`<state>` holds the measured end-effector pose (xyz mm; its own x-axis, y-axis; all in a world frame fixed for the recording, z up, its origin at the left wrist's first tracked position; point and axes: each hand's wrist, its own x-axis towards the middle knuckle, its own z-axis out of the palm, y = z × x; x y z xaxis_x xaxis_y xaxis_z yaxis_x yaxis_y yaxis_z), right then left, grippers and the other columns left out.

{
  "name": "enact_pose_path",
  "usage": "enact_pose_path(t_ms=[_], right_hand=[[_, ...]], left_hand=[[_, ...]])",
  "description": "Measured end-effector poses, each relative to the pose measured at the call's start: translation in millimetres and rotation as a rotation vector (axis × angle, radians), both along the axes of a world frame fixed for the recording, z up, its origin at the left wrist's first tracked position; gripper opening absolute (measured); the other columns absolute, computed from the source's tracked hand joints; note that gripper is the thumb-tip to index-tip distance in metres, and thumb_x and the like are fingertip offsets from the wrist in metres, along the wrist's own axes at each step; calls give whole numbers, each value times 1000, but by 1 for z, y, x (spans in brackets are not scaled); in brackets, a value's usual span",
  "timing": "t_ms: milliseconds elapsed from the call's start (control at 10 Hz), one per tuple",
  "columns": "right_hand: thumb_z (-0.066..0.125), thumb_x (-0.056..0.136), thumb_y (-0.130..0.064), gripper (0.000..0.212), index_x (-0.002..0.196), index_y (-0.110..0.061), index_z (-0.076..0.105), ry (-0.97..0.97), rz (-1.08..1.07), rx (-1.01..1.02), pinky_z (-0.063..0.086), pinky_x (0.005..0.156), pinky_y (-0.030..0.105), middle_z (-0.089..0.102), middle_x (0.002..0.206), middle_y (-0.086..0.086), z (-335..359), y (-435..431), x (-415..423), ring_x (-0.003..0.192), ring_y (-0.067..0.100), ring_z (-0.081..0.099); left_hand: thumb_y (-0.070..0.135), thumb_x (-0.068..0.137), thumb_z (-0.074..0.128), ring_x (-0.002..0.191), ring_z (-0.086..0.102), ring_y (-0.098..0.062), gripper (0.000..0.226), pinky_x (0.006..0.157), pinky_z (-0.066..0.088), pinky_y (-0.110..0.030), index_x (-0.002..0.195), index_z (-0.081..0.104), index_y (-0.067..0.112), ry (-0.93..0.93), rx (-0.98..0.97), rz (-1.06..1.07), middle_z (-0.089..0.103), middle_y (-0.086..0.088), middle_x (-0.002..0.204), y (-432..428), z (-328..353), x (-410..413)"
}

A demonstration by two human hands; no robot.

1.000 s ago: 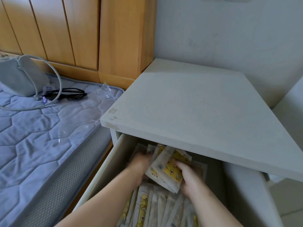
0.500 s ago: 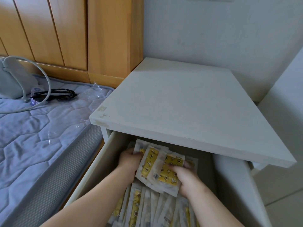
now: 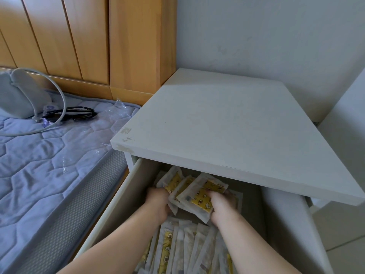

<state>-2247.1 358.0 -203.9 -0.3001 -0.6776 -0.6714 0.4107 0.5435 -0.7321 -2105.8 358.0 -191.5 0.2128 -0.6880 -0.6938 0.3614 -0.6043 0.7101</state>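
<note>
A white bedside cabinet [image 3: 227,123] has its top drawer [image 3: 118,196] pulled out. Inside the drawer lie several white packets with yellow cartoon prints. A loose bundle of these packets [image 3: 194,191] sits at the back of the drawer, held between both hands. My left hand [image 3: 159,202] grips the bundle's left side. My right hand [image 3: 222,206] grips its right side, thumb on top. More packets [image 3: 183,248] stand on edge in a row in the front of the drawer, between my forearms.
A bed with a quilted lilac mattress [image 3: 45,169] lies left of the cabinet. On it are a grey bag [image 3: 19,97] with a strap, black glasses [image 3: 73,114] and clear plastic wrap [image 3: 116,110]. A wooden headboard [image 3: 88,40] and a white wall stand behind.
Both hands have kept hold of the packet bundle at the back of the drawer, shifting it slightly. The camera view drifted a little.
</note>
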Motion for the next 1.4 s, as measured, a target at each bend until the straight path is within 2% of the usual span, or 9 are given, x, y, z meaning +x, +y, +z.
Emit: enact_pose_path(t_ms=[100,200,500,700,800,1000,1100,1200,1400], right_hand=[[61,89,-7,31,119,-5,54,115,70,70,54,83,42,63,108,14,-3,-5,11,96,33,63],[58,90,-3,34,122,4,50,190,160,58,47,85,36,59,117,18,-2,-7,17,112,36,57],[50,96,-8,45,138,-4,37,580,412,114,48,91,30,51,133,15,-4,-12,20,117,27,55],[53,95,-13,42,134,-4,41,703,551,78,48,77,25,54,128,14,2,-8,23,111,25,58],[56,94,-18,40,129,-3,45,714,594,42,47,70,23,57,120,12,9,-4,22,100,22,60],[48,96,-19,39,132,-6,47,926,621,11,46,77,28,58,118,9,13,4,2,97,22,55],[49,95,-28,46,140,-20,41,1143,631,84,33,106,40,44,143,6,10,11,-14,132,30,36],[61,87,-44,74,147,-20,24,1203,662,239,27,108,44,25,151,9,4,19,-27,137,33,24],[73,78,-42,92,147,-14,19,1133,581,238,41,102,44,37,141,18,-12,19,-34,128,35,40]], left_hand=[[14,93,54,105,58,-34,65,83,53,-54,139,24,48,-62,-47,-144,49,-8,130,0,-2,1],[32,88,61,113,55,-28,46,96,48,-49,127,40,46,-360,-92,-385,54,-2,128,-3,-5,4],[0,96,30,91,54,-19,41,89,51,-40,121,49,25,-620,-197,-280,53,-5,118,8,7,10],[12,96,41,127,40,-29,52,103,41,-35,146,26,18,-1255,-122,-858,32,-14,144,13,6,4],[35,97,43,142,9,-37,64,114,20,-44,150,11,19,-1534,-179,-1131,2,-15,157,18,6,0],[45,100,29,145,-16,-24,55,118,-4,-47,149,6,42,-1296,-337,-1498,-12,7,159,21,-7,4],[48,100,26,145,-15,-23,51,118,-4,-45,148,8,46,-1347,-301,-1516,-12,9,159,23,-14,5],[49,100,25,146,-15,-22,52,118,-4,-44,148,8,46,-1359,-296,-1504,-12,9,159,22,-14,4],[48,100,24,146,-12,-22,51,117,-3,-43,149,9,45,-1374,-300,-1483,-10,9,159,22,-14,3]])
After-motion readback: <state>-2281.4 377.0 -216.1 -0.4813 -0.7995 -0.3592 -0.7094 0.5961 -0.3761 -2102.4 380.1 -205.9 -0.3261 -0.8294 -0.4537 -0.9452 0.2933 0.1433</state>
